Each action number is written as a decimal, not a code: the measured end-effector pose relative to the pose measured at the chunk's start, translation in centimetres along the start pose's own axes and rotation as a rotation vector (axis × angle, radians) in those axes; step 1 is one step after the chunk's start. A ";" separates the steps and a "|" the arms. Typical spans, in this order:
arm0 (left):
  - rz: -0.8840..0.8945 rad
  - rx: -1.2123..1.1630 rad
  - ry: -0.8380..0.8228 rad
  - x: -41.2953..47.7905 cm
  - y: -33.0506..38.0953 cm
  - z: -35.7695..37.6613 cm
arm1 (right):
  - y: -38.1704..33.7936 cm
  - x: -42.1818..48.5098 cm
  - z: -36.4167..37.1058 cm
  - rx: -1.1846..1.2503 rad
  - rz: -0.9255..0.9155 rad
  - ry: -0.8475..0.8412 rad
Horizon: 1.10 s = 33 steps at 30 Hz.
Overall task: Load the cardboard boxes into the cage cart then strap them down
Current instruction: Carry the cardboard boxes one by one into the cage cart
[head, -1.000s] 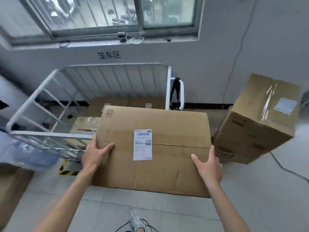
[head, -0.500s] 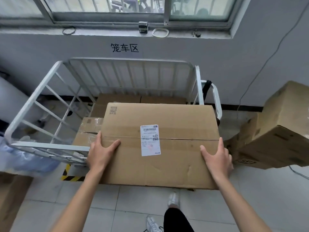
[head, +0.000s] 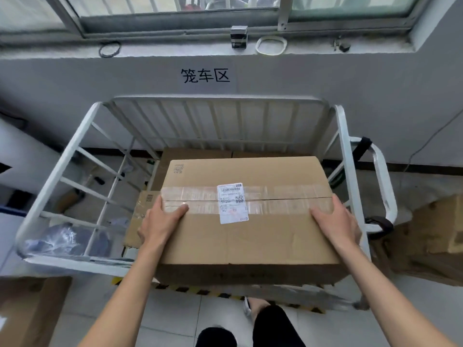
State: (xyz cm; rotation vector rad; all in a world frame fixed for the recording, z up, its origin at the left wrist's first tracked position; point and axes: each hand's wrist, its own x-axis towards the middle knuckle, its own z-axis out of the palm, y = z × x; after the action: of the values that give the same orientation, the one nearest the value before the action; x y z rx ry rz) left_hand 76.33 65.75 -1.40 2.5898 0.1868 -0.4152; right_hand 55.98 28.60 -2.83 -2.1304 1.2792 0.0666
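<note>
I carry a large taped cardboard box (head: 250, 236) with a white shipping label on top. My left hand (head: 160, 221) grips its left edge, thumb lying on the tape. My right hand (head: 335, 224) grips its right edge. The box hangs over the open front of the white cage cart (head: 343, 151). Inside the cart lie other cardboard boxes: a flat one at the back (head: 195, 154) and a smaller taped one (head: 140, 214) on the left, partly hidden by the carried box. A black strap (head: 378, 222) hangs on the cart's right handle.
More cardboard boxes (head: 431, 236) stand on the floor to the right of the cart, and another box (head: 30, 311) sits at bottom left. A clear plastic bag (head: 65, 239) lies behind the cart's left side. The wall and window sill are just behind the cart.
I have stepped closer to the cart and the box has moved forward, now over the cart's front opening. Both hands keep the same hold.
</note>
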 end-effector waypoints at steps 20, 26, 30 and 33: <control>0.091 -0.029 -0.383 33.1 7.0 35.2 | 9.6 33.8 24.7 0.084 0.265 0.030; 0.423 0.228 -0.094 33.6 6.2 39.9 | 10.6 35.5 29.2 -0.150 0.100 0.257; 0.666 0.524 -0.373 26.4 5.8 41.3 | 9.6 27.7 31.6 -0.392 0.069 -0.058; 0.629 0.728 -0.479 25.0 6.3 42.5 | 9.7 27.3 31.5 -0.456 0.102 -0.304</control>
State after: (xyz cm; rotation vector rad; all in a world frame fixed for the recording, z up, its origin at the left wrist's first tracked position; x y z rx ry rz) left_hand 90.31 40.28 -41.70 2.8980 -1.0946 -0.9629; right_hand 71.06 21.59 -42.30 -2.3055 1.2730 0.7617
